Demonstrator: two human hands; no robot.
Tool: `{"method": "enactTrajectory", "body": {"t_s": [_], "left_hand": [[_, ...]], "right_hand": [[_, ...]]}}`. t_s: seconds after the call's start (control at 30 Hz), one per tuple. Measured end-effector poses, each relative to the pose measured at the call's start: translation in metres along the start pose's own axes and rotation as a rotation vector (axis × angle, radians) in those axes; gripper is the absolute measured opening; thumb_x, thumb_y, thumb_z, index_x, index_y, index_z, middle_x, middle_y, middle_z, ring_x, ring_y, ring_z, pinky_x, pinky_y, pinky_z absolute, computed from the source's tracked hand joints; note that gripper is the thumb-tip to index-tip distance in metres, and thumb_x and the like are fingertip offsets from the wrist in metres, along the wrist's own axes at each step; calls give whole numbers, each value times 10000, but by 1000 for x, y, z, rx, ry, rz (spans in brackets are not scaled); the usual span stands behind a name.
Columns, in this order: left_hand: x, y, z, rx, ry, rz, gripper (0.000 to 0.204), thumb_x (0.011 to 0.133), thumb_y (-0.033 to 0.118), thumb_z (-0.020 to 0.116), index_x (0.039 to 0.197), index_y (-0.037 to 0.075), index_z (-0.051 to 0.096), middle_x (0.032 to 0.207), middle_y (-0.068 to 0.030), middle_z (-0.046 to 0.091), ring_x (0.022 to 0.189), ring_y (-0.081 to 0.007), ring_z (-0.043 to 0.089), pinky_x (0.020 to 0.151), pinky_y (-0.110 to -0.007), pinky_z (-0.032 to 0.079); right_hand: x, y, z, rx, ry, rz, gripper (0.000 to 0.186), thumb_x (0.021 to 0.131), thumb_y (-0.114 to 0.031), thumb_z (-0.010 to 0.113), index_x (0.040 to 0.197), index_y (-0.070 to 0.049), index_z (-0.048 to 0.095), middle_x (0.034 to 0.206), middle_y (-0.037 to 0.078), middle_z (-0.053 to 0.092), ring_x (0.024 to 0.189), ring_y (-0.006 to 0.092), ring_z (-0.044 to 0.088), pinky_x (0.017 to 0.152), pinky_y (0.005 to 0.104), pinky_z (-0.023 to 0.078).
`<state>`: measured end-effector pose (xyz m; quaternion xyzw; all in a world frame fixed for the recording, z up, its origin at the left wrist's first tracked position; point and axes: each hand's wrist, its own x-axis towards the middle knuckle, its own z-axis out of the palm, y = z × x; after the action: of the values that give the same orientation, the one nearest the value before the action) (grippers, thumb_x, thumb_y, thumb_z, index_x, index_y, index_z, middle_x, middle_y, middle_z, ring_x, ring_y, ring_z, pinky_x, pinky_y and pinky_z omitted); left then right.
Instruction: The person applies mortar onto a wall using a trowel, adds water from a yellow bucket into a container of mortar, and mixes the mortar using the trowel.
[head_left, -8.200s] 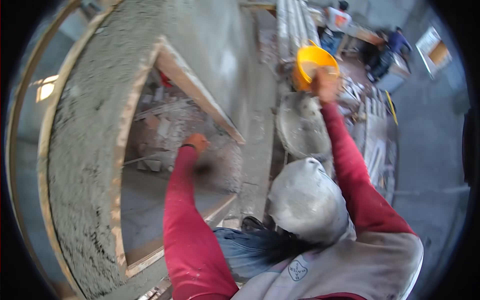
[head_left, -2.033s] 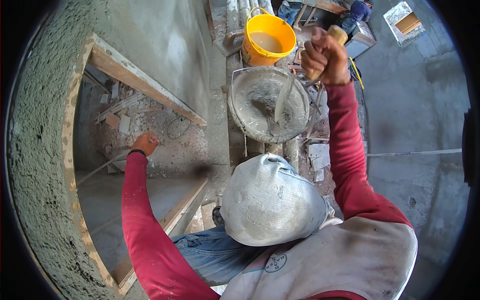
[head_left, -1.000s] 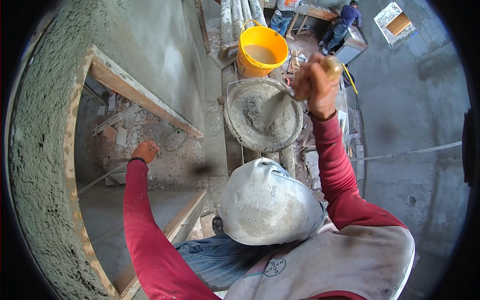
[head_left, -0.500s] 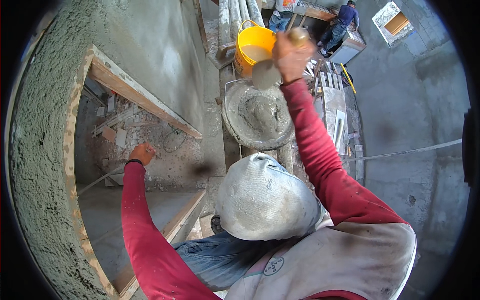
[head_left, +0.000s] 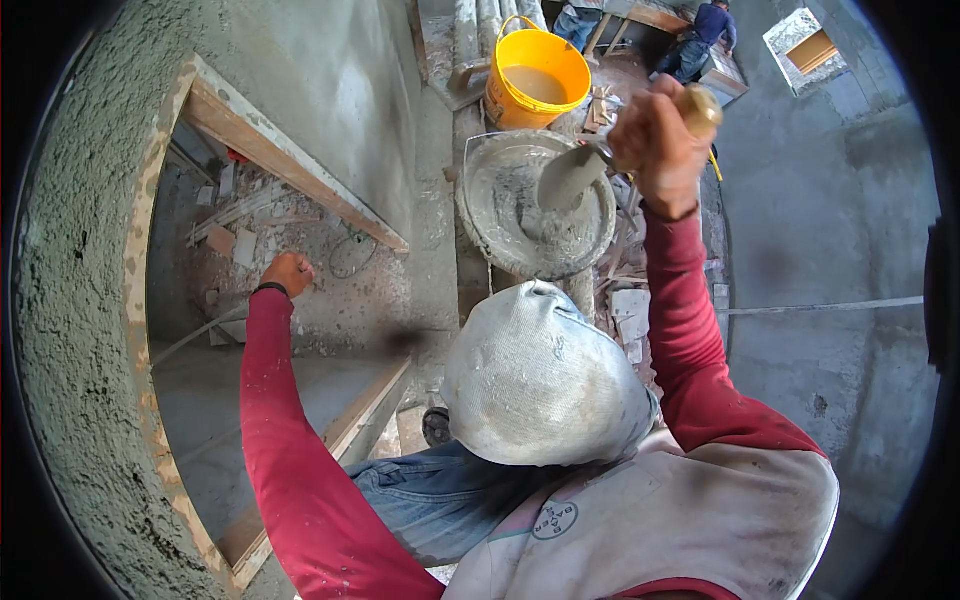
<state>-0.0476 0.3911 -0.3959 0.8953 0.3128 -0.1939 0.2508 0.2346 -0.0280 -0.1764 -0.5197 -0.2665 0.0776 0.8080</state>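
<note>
My right hand (head_left: 662,150) is wrapped round the wooden handle (head_left: 700,110) of a trowel, slightly blurred by motion. The trowel's grey-smeared blade (head_left: 570,178) slants down over a round tub (head_left: 480,238) of wet grey mortar (head_left: 515,215). Whether the blade touches the mortar I cannot tell. Just beyond the tub stands a yellow bucket (head_left: 575,70) with murky liquid inside. My left hand (head_left: 288,273) is held out to the left in front of a wood-framed opening, its fingers curled closed, with nothing visible in them.
Wooden framing (head_left: 290,150) borders the opening at left, beside rough fresh plaster (head_left: 80,330). A bulging pale cloth (head_left: 545,380) lies between my arms, near the tub. Debris covers the floor below. Two people work at the far end, one in a dark top (head_left: 710,28).
My right hand has swung to the right with the trowel. The blade has gone from near the yellow bucket to over the mortar tub. My left hand has barely moved.
</note>
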Motion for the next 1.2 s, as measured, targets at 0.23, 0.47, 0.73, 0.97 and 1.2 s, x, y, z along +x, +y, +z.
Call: {"method": "enactTrajectory", "body": {"t_s": [0.23, 0.47, 0.73, 0.97, 1.2], "left_hand": [[-9, 17, -4, 18, -101, -34, 305, 764, 236, 674, 556, 40, 570, 557, -80, 603, 532, -197, 599, 568, -367, 470], [-6, -3, -3, 2, 29, -62, 268, 826, 317, 636, 788, 53, 608, 620, -81, 625, 537, -186, 598, 583, -375, 473], [8, 9, -10, 24, 35, 6, 233, 833, 272, 626, 819, 41, 602, 752, -119, 632, 685, -240, 613, 640, -379, 478], [1, 8, -8, 82, 37, -34, 264, 811, 311, 640, 879, 56, 629, 869, -166, 654, 839, -315, 631, 760, -431, 476], [6, -3, 4, 81, -63, -75, 267, 824, 327, 628, 892, 69, 624, 896, -151, 657, 836, -307, 628, 759, -433, 477]], "right_hand": [[-3, 147, -28, -1096, 21, -379, 86, 720, -152, 588, 694, -87, 539, 645, 78, 544, 560, 238, 559, 500, 350, 436], [43, 29, 24, -1547, 175, -826, 84, 728, -103, 597, 660, -89, 549, 671, 85, 595, 577, 214, 580, 495, 342, 444], [28, 161, -30, -910, 419, -43, 206, 718, -185, 632, 694, 14, 584, 626, 153, 610, 565, 235, 613, 554, 366, 475], [12, 38, -25, -934, 112, -317, 111, 773, -125, 597, 710, -33, 592, 554, 56, 560, 502, 163, 566, 487, 302, 447], [-21, 120, -45, -1195, -219, -470, 96, 662, -87, 605, 734, -95, 543, 613, 48, 460, 553, 228, 524, 466, 372, 406]]}}
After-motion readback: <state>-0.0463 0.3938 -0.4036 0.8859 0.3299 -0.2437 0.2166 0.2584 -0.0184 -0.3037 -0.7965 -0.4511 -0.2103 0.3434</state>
